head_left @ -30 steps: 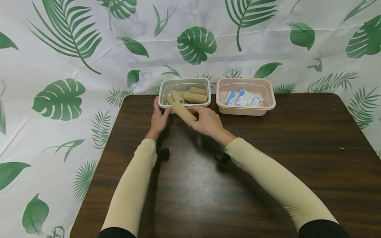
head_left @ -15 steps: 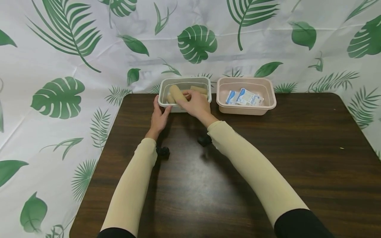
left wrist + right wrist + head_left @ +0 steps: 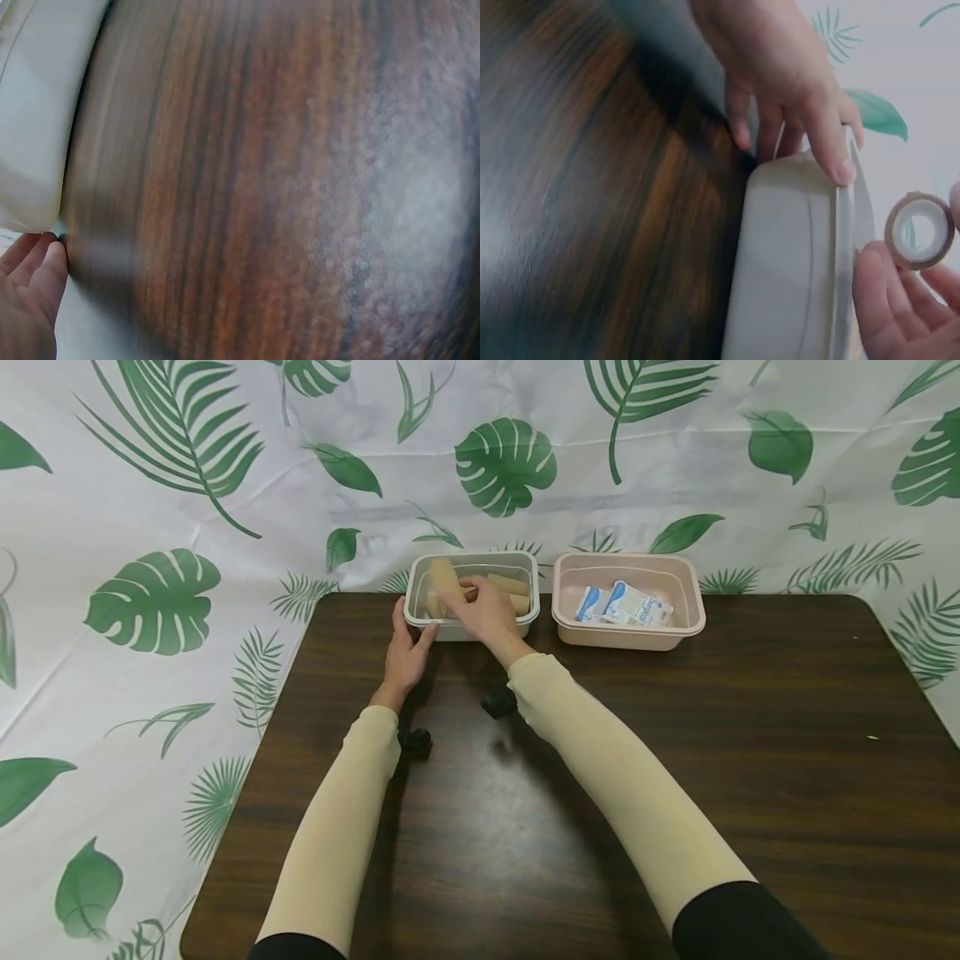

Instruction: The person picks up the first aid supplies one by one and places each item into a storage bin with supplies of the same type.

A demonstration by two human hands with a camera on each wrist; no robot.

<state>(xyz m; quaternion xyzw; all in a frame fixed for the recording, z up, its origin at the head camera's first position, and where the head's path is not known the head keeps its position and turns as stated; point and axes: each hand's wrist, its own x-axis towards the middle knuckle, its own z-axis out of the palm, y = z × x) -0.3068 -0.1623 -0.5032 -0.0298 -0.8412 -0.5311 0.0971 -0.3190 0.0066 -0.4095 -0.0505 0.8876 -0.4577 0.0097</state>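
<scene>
My right hand [image 3: 487, 612] pinches a tan roll [image 3: 444, 580] above the left part of a pale grey plastic bin [image 3: 456, 633]. The roll stands tilted; end-on in the right wrist view, this tan roll [image 3: 895, 234] shows a thin brown ring around a pale hollow core. Several more tan rolls [image 3: 507, 584] lie inside the bin, partly covered by my right hand. My left hand [image 3: 405, 656] holds the bin's front left corner. In the right wrist view its thumb lies on the rim, its other fingers around the corner outside.
Just right of the grey bin stands a pink plastic bin [image 3: 618, 638] holding white-and-blue packets [image 3: 633, 607]. Both bins sit at the back edge of a dark wooden table [image 3: 675, 735], against a leaf-patterned sheet [image 3: 262, 468].
My right hand has carried the tan roll from in front of the grey bin up and back over it, tipping it more upright. My left hand has stayed at the bin's corner.
</scene>
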